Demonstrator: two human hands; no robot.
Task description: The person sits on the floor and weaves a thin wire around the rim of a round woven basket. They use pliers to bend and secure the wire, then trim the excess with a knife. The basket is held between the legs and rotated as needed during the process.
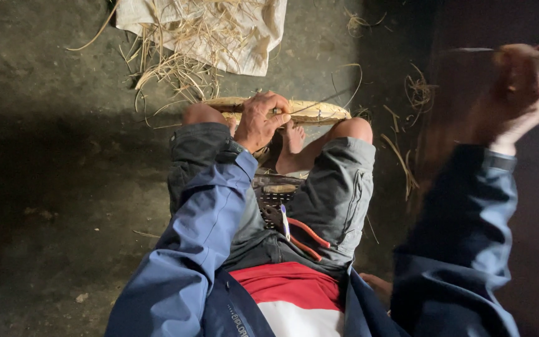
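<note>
Woven basket rim (310,111) partly hidden by left hand (260,122), right hand (528,84) blurred

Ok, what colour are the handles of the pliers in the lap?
Red-orange, on the pliers, seen in the head view.

Bare floor (51,187) lies open at left; straw (176,68) and cloth (244,37) crowd beyond the knees (204,114)

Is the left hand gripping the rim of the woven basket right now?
Yes, the left hand is clamped over the basket rim between the knees, while the right hand is raised off to the side.
</note>
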